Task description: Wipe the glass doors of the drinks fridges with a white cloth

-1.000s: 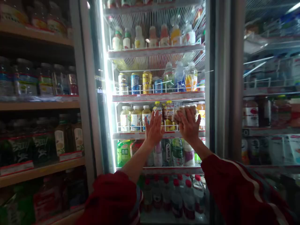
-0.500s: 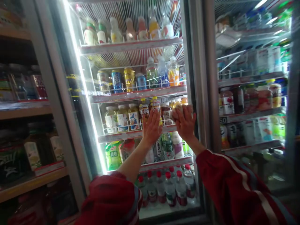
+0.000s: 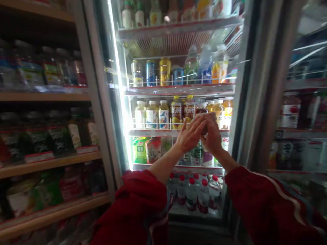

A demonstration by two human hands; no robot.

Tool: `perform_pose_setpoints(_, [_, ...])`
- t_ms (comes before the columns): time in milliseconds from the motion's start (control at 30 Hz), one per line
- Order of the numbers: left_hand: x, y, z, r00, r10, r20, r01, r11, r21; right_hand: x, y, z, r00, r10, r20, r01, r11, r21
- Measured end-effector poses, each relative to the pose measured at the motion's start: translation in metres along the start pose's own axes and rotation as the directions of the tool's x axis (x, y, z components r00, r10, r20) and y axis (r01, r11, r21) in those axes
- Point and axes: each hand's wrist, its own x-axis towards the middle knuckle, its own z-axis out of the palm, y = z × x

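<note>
My left hand (image 3: 191, 133) is raised in front of the glass-fronted drinks cooler, its fingers stretched out and pointing right. Against its fingertips rests my right hand (image 3: 214, 136), whose fingers bend over towards the left one. A small pale, crumpled-looking thing seems to lie at the right fingers, too blurred to name. Behind the hands stand yellow-capped tea bottles (image 3: 176, 110) and juice bottles (image 3: 218, 108) on a middle shelf. Red sleeves with pale stripes cover both forearms.
A shelf edge (image 3: 178, 90) carries cans and bottles above. Red-capped bottles (image 3: 191, 194) fill the cooler's bottom. To the left are wooden-edged shelves (image 3: 51, 161) of drinks. A metal door frame (image 3: 263, 102) separates another cooler on the right.
My hands were apart, spread before the cooler; now they have come together and touch. The view has shifted, so the cooler sits further right and more left shelving shows.
</note>
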Motion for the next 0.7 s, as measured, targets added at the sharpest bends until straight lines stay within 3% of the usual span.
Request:
perform_pose_setpoints(67, [-0.005, 0.003, 0.001, 1.0, -0.031, 0.004, 0.031, 0.998, 0.059, -0.002, 0.008, -0.001, 0.998, 0.046, -0.039, -0.045, 0.999, 0.028])
perform_pose_setpoints(133, [-0.009, 0.005, -0.001, 0.999, -0.053, -0.001, 0.053, 0.988, 0.145, -0.005, 0.019, -0.005, 0.997, 0.077, -0.004, -0.077, 0.997, 0.006])
perform_pose_setpoints(200, [-0.01, 0.008, -0.008, 0.999, -0.041, 0.021, 0.034, 0.965, 0.258, -0.008, 0.026, -0.01, 0.981, 0.193, -0.001, -0.193, 0.978, -0.082])
perform_pose_setpoints(300, [-0.004, 0.011, -0.024, 0.98, -0.019, 0.2, -0.076, 0.888, 0.454, -0.008, 0.023, -0.014, 0.962, 0.275, -0.005, -0.274, 0.957, -0.097])
perform_pose_setpoints(333, [-0.001, 0.011, -0.029, 0.958, 0.008, 0.287, -0.153, 0.86, 0.487, -0.006, 0.018, -0.012, 0.968, 0.252, -0.007, -0.252, 0.965, -0.075])
perform_pose_setpoints(400, [0.003, 0.008, -0.034, 0.943, 0.028, 0.331, -0.204, 0.834, 0.512, -0.001, 0.008, -0.005, 0.983, 0.186, -0.007, -0.186, 0.982, -0.042])
perform_pose_setpoints(533, [0.0, -0.008, -0.024, 0.996, 0.005, 0.087, -0.045, 0.889, 0.456, 0.008, -0.005, 0.008, 0.996, 0.087, 0.0, -0.087, 0.996, -0.036])
perform_pose_setpoints(700, [-0.019, -0.049, -0.013, 0.991, -0.09, -0.096, 0.117, 0.94, 0.321, 0.019, -0.014, 0.009, 0.989, -0.048, -0.139, 0.046, 0.999, -0.022])
